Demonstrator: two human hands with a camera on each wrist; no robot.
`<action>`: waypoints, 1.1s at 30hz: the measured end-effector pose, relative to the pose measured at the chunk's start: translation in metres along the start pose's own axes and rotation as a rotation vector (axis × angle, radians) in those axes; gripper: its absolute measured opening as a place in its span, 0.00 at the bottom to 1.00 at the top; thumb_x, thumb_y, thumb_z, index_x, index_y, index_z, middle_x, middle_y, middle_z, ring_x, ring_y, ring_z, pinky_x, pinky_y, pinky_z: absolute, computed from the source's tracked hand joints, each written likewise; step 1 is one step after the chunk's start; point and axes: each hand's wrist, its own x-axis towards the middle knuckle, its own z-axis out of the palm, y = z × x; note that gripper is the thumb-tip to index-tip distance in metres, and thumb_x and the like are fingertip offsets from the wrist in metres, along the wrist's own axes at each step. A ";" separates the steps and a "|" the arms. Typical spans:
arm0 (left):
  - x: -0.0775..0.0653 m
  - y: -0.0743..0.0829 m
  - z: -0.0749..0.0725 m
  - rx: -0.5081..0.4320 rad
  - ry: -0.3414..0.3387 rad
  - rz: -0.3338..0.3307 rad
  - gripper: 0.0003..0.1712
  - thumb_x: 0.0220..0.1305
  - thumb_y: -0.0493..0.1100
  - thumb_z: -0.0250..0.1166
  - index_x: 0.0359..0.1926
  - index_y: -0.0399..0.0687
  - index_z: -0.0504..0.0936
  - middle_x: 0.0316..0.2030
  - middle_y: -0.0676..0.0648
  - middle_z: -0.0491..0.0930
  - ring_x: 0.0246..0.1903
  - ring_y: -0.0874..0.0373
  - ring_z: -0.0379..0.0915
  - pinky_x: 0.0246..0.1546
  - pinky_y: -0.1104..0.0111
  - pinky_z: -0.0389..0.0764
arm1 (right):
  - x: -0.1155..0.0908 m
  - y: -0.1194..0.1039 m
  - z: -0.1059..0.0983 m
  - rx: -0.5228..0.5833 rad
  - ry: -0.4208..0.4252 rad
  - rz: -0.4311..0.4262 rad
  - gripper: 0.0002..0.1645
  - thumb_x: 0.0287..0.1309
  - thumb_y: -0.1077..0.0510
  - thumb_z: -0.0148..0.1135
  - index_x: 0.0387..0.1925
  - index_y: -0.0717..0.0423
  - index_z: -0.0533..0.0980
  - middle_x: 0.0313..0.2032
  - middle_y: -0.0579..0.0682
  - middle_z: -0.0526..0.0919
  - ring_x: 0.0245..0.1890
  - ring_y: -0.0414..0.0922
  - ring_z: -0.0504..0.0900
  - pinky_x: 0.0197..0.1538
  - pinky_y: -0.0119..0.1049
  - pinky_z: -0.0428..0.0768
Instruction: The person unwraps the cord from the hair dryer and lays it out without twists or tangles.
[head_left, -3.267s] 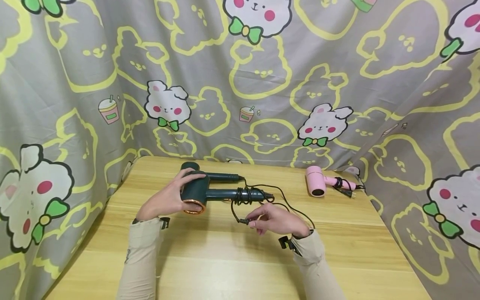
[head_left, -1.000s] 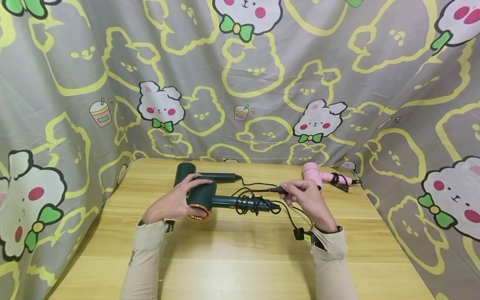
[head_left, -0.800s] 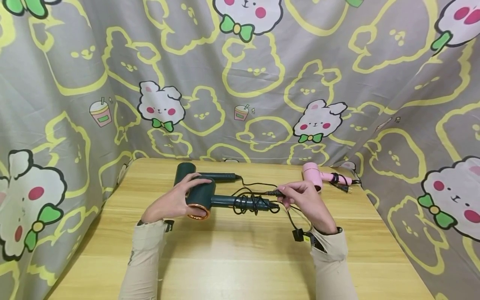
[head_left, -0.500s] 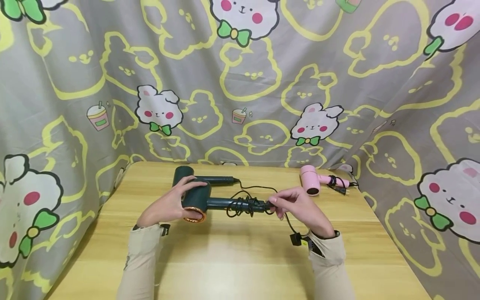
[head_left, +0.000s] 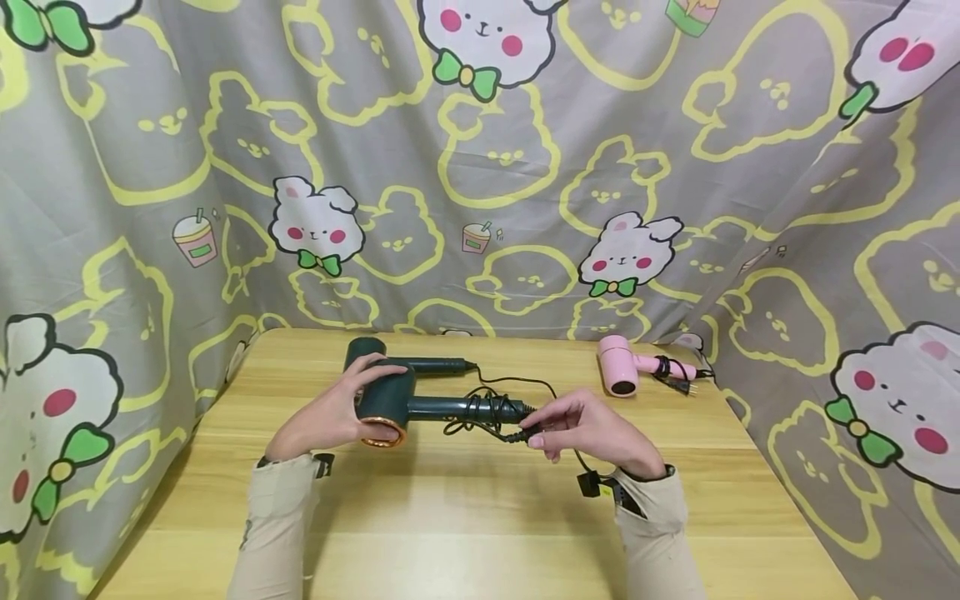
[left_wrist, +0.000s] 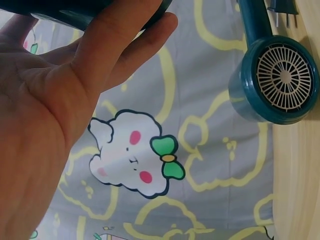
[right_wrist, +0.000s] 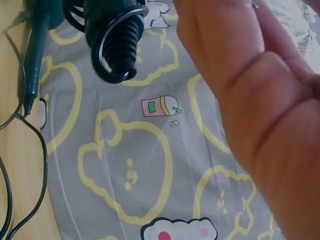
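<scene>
A dark green hair dryer with a copper-coloured rim is held just above the table, its handle pointing right. My left hand grips its head, fingers over the top and thumb at the rim. Black cord is looped loosely around the handle. At the handle's end, my right hand pinches the cord's plug end. In the right wrist view, the ribbed cord sleeve hangs beside the right hand; those fingertips are out of frame. The left wrist view shows the palm under the dryer.
Behind lies a second dark green hair dryer, its unwound cord running right towards my right wrist. A pink hair dryer with wrapped cord rests at the table's back right. Patterned curtain encloses the wooden table.
My right hand carried the plug end from in front of the handle to behind it, then back to the front at the handle's end. My left hand keeps its grip.
</scene>
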 end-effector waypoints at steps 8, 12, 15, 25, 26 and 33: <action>-0.004 -0.002 -0.003 0.004 0.014 0.009 0.54 0.43 0.62 0.85 0.72 0.72 0.70 0.77 0.45 0.53 0.64 0.35 0.70 0.55 0.46 0.77 | 0.001 0.009 -0.001 0.009 -0.087 -0.006 0.18 0.64 0.62 0.70 0.52 0.69 0.83 0.34 0.73 0.86 0.27 0.35 0.86 0.36 0.40 0.87; -0.004 -0.003 -0.004 0.008 0.021 0.007 0.54 0.43 0.61 0.85 0.72 0.72 0.71 0.77 0.46 0.54 0.63 0.35 0.71 0.55 0.47 0.78 | 0.002 0.015 -0.003 -0.011 -0.124 -0.011 0.16 0.69 0.61 0.66 0.51 0.70 0.83 0.33 0.69 0.87 0.27 0.35 0.86 0.34 0.39 0.87; -0.004 -0.002 -0.005 0.007 0.025 0.000 0.54 0.42 0.60 0.86 0.72 0.72 0.71 0.77 0.47 0.55 0.64 0.35 0.71 0.55 0.47 0.78 | 0.003 0.020 -0.005 -0.024 -0.151 0.017 0.16 0.71 0.61 0.63 0.51 0.71 0.82 0.35 0.68 0.87 0.28 0.36 0.86 0.35 0.42 0.88; -0.005 0.001 -0.007 -0.003 0.019 -0.002 0.53 0.43 0.59 0.86 0.71 0.74 0.71 0.78 0.47 0.54 0.64 0.35 0.70 0.55 0.47 0.78 | 0.011 0.045 -0.012 -0.154 -0.127 0.198 0.13 0.65 0.58 0.69 0.47 0.62 0.86 0.40 0.66 0.89 0.29 0.40 0.87 0.38 0.41 0.88; -0.005 0.001 -0.007 -0.004 0.016 -0.001 0.53 0.43 0.59 0.86 0.71 0.74 0.71 0.78 0.47 0.54 0.64 0.34 0.70 0.55 0.46 0.78 | 0.011 0.048 -0.012 -0.153 -0.123 0.205 0.13 0.65 0.59 0.69 0.47 0.61 0.87 0.40 0.67 0.89 0.29 0.39 0.86 0.37 0.38 0.87; -0.005 0.005 -0.007 -0.001 0.024 0.024 0.53 0.42 0.60 0.86 0.71 0.71 0.72 0.78 0.45 0.54 0.66 0.33 0.69 0.56 0.44 0.77 | 0.016 0.061 -0.012 -0.137 -0.044 0.255 0.15 0.69 0.61 0.63 0.44 0.73 0.84 0.35 0.63 0.88 0.26 0.35 0.81 0.34 0.30 0.83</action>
